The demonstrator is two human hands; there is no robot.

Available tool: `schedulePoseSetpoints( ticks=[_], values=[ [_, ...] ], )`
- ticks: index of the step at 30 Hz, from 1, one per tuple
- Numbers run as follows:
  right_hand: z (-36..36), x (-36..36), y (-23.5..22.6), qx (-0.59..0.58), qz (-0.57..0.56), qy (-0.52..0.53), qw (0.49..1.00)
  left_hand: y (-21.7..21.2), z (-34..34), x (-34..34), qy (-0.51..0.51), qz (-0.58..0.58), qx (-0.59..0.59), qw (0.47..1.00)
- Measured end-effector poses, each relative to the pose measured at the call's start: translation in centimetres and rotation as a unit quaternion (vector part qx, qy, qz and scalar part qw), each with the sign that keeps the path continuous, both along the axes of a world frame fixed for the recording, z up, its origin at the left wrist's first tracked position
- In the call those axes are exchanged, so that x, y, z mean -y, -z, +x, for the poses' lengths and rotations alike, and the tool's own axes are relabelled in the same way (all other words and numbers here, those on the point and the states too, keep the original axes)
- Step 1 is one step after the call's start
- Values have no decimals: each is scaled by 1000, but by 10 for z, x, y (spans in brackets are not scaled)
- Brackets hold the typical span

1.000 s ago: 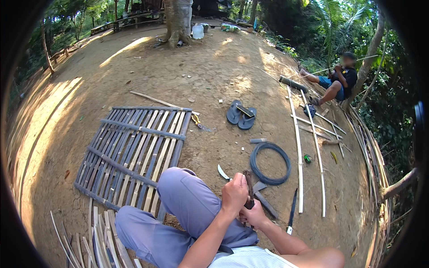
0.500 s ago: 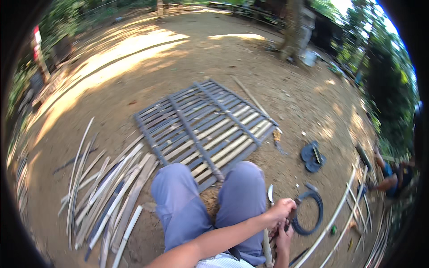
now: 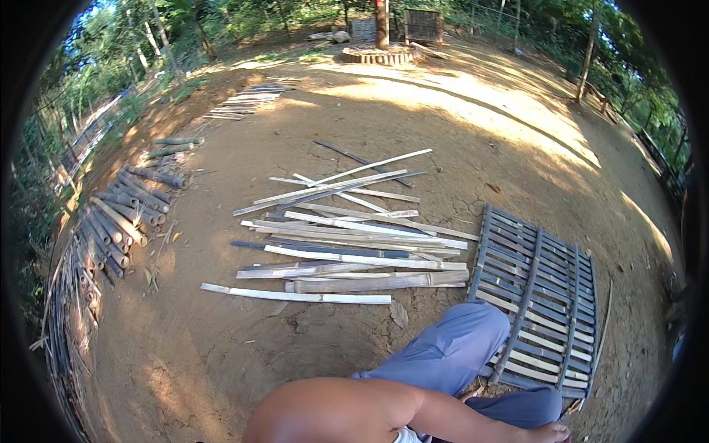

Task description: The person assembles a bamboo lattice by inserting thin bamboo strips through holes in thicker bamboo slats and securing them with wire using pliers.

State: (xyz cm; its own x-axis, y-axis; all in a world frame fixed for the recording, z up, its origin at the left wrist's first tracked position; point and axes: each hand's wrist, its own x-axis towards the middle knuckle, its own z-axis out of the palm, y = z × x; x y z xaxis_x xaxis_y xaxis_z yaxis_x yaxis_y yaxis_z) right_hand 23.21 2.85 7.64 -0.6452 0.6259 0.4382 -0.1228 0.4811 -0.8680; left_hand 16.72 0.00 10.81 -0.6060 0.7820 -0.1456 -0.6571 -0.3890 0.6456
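Note:
My left arm reaches across my lap toward the lower right, and my left hand (image 3: 550, 433) lies at the bottom edge of the picture. Its fingers are cut off there, so what they hold, if anything, cannot be seen. My right hand is out of the picture. Closest to my legs is a slatted bamboo panel (image 3: 526, 299) on the ground, with dark and pale strips fixed across long poles. To its left lies a loose pile of split bamboo strips (image 3: 347, 258), some pale and some dark.
Cut bamboo poles (image 3: 122, 214) are stacked at the far left, with thin sticks (image 3: 63, 347) nearer. More strips (image 3: 247, 101) lie farther back on the dirt. A tree trunk (image 3: 382, 26) with a low ring (image 3: 378, 56) round its base stands at the back.
My view has swung left, bringing the strips and pole stack into the middle and left. The right hand, the coil and the sandals have gone out of sight.

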Motion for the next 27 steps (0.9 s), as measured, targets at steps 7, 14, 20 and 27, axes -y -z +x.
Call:
schedulePoseSetpoints(
  ticks=[7,14,20,27],
  values=[
    [-37,-13,-42,-101,125,-10,987,-7,-95,24,-281,107,-15,954],
    [-53,41,-116,-33,247,-202,947,-69,-115,154,-388,173,96,900],
    [-89,56,-113,-31,187,-297,936,-74,-138,184,-414,239,117,870],
    [-93,54,-77,-36,78,-257,963,-62,-129,176,-314,154,49,936]
  ],
)
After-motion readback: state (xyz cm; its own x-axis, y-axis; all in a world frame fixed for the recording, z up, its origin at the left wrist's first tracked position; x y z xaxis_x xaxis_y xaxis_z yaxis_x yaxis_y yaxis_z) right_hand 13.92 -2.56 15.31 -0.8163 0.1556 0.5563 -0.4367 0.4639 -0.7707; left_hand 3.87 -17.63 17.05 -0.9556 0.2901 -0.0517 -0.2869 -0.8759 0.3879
